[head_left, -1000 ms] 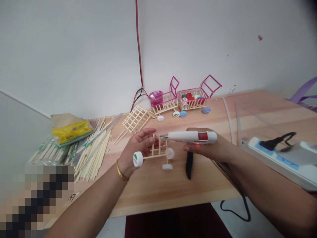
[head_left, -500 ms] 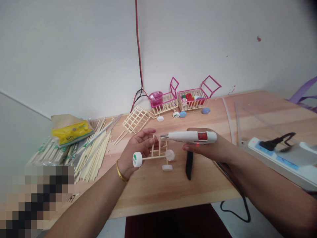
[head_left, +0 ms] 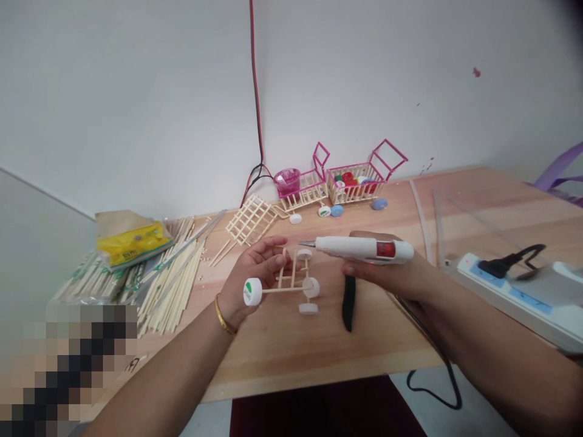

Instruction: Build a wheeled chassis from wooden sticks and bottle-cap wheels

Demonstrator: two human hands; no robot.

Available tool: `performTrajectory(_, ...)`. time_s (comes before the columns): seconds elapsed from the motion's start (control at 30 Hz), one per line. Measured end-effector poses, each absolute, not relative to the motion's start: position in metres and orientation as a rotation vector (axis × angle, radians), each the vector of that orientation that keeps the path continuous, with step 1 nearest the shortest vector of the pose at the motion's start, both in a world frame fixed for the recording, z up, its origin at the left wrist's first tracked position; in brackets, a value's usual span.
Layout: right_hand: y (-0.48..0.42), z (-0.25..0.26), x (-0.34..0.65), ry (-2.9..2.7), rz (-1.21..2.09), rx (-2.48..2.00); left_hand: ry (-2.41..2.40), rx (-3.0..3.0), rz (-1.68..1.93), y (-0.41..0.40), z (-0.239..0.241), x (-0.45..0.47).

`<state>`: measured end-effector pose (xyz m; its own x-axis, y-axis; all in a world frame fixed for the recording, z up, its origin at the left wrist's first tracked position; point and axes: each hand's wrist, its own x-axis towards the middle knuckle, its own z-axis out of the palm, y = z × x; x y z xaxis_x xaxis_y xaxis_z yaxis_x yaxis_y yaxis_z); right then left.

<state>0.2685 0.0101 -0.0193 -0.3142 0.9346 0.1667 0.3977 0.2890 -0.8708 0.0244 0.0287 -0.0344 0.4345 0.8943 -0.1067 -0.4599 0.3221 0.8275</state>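
My left hand [head_left: 259, 267] is closed on a small frame of wooden sticks [head_left: 294, 273], its thumb against one upright stick. White bottle caps sit on the frame's stick ends like wheels; the left cap [head_left: 252, 292] bears a green mark. My right hand [head_left: 378, 273] grips a white hot glue gun [head_left: 364, 249] with a red window and a glowing red light. Its metal nozzle points left, just above the far cap [head_left: 304, 255] and apart from the frame. A black curved object [head_left: 348, 303] stands out below the right hand.
Two small stick carts with pink trim [head_left: 357, 182] stand by the wall, one holding a pink cup [head_left: 288, 180]. A stick lattice [head_left: 252, 221] lies nearby. Loose sticks [head_left: 175, 285] and a yellow packet [head_left: 134, 243] are left; a power strip [head_left: 514, 297] is right.
My right hand has drawn the glue gun a little to the right, so its nozzle is farther from the stick frame. The left hand and the frame have barely moved.
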Motion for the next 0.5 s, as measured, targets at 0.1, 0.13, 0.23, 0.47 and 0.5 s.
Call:
performTrajectory(0.1, 0.0088, -0.0188, 0.2664, -1.907, 0.988, -1.153, 0.650, 0.831, 0.955, 0.0287, -0.0350, 0.0250)
performTrajectory(0.13, 0.0085, -0.0185, 0.2655, -1.920, 0.999, -1.153, 0.661, 0.838, 0.951, 0.0285, -0.0349, 0.0252)
performTrajectory(0.23, 0.0077, -0.0175, 0.2634, -1.940, 1.025, -1.177, 0.683, 0.848, 0.949, 0.0276, -0.0346, 0.0259)
performTrajectory(0.47, 0.0079, -0.0171, 0.2611, -1.944, 1.076, -1.184, 0.692, 0.867, 0.948, 0.0282, -0.0369, 0.0254)
performTrajectory(0.5, 0.0080, -0.0172, 0.2612, -1.944, 1.081, -1.188, 0.694, 0.869, 0.950, 0.0285, -0.0371, 0.0253)
